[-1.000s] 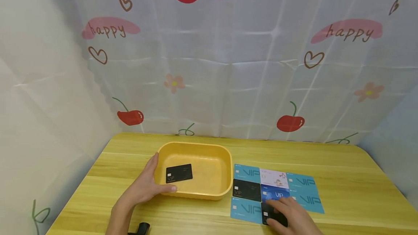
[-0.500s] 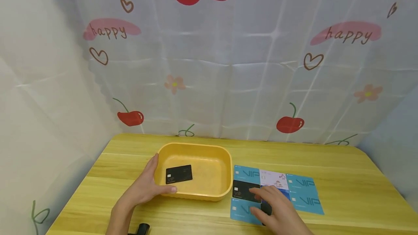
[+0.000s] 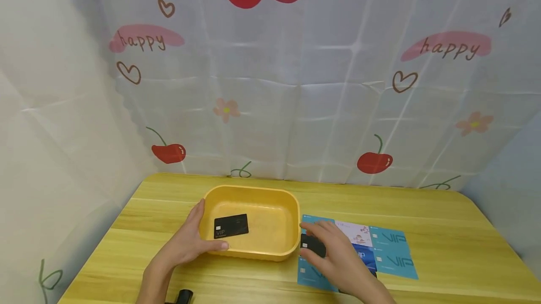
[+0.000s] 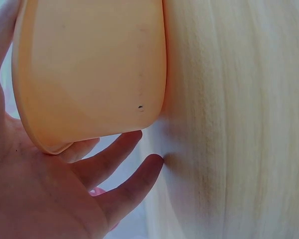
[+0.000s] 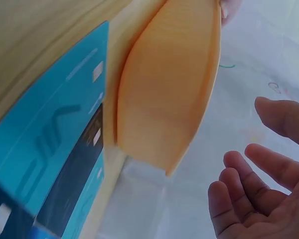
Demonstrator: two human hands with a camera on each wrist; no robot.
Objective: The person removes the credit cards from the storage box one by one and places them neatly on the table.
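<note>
A yellow plastic basin (image 3: pixel 253 190) stands on the wooden table, with one black VIP card (image 3: pixel 230 225) lying flat inside. My left hand (image 3: pixel 192 240) grips the basin's near left corner, thumb over the rim and fingers against the outer wall (image 4: pixel 89 69). To the right of the basin lies a grid of cards. My right hand (image 3: pixel 306 240) hovers over its left side, just above a black card (image 3: pixel 314 246), fingers loosely spread and holding nothing. In the right wrist view those fingers (image 5: pixel 249 199) are apart from the black card (image 5: pixel 74 184) and the basin (image 5: pixel 174 89).
The grid also holds teal VIP cards (image 3: pixel 393 238), a white and pink card (image 3: pixel 357 232) and a dark blue card (image 3: pixel 365 257). A small black object (image 3: pixel 183 296) sits at the table's near edge. A printed curtain hangs behind the table (image 3: pixel 444 238).
My right hand has moved left and away from me, from the near black card at the grid's front to above the black card beside the basin. The left hand and basin have stayed put.
</note>
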